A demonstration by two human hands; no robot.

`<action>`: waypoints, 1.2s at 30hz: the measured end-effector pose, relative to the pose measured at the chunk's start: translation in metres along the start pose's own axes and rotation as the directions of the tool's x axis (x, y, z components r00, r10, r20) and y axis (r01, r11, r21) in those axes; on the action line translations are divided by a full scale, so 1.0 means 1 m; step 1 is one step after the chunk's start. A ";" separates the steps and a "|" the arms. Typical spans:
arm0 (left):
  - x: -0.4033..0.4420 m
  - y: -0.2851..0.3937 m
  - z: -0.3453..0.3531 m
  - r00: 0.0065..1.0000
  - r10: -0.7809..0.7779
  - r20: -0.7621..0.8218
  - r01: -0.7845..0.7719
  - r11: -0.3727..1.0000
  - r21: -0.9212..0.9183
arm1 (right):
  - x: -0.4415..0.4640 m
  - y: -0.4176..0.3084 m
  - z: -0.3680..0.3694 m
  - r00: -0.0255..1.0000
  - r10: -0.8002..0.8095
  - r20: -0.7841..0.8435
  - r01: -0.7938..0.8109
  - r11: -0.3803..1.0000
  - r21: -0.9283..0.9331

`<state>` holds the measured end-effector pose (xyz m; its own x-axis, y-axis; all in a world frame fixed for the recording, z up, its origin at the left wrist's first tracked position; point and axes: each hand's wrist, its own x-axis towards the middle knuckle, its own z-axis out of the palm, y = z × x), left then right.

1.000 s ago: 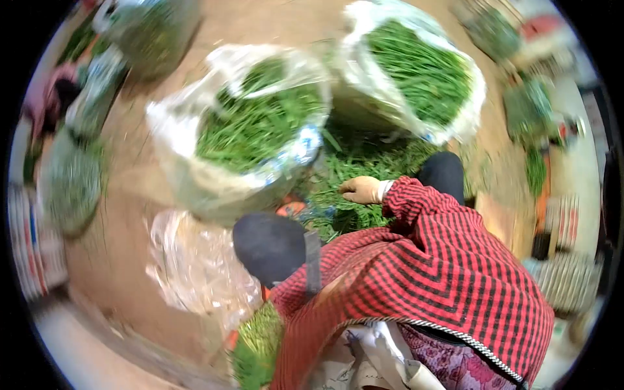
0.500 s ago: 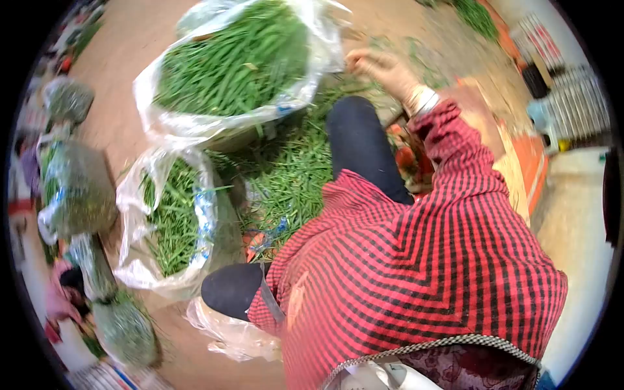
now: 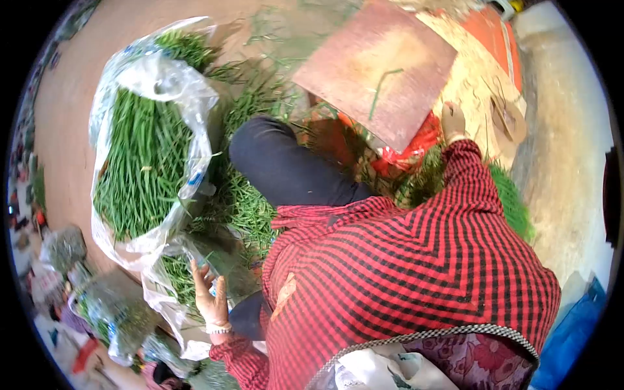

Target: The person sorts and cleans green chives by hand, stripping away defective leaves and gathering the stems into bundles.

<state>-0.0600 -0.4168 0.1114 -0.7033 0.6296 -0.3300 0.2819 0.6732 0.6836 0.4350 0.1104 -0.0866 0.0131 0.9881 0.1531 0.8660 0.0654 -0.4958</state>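
Observation:
My left hand (image 3: pixel 211 300) is open, palm up with its fingers apart, beside a smaller clear bag (image 3: pixel 170 300) of cut green stalks. My right hand (image 3: pixel 454 122) is closed at the right edge of a reddish-brown board (image 3: pixel 383 62); what its fingers hold, if anything, is hidden. A single green stalk (image 3: pixel 377 91) lies on that board. Beneath the board's near corner shows a red plastic bag (image 3: pixel 416 151). To my left a big white plastic bag (image 3: pixel 207 101) stands full of long green stalks (image 3: pixel 140 162).
Loose cut greens (image 3: pixel 250 214) cover the floor around my bent knee (image 3: pixel 286 159). A brown oval object (image 3: pixel 510 120) lies on the pale sheet right of my hand. More greens (image 3: pixel 510 201) rest by my right sleeve. Filled clear bags (image 3: pixel 120 312) stand at lower left.
The view has turned right, bringing the whole board into sight. My right hand has moved from near the big bag to the board's right edge. My left hand has come into view.

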 end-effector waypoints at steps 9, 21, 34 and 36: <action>0.022 -0.021 0.025 0.967 -0.158 0.202 0.171 0.984 -0.051 | -0.085 0.061 0.110 0.522 0.544 0.658 -0.853 0.348 0.389; 0.034 0.039 0.010 0.965 -0.248 0.080 0.249 0.968 -0.005 | -0.086 0.039 0.177 0.344 0.746 0.570 -0.886 0.056 0.461; 0.088 0.146 0.050 0.953 0.257 0.158 -0.245 0.965 -0.096 | -0.057 0.027 0.080 0.542 0.720 0.432 -0.746 0.176 0.643; 0.099 0.146 0.050 0.936 0.288 0.202 -0.273 0.957 -0.100 | -0.066 0.028 0.065 0.595 0.606 0.528 -0.748 0.176 0.640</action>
<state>-0.0560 -0.2366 0.1454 -0.4454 0.8615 -0.2439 0.3964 0.4340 0.8090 0.4258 0.0558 -0.1656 0.2684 0.7009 -0.6608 -0.1771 -0.6384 -0.7491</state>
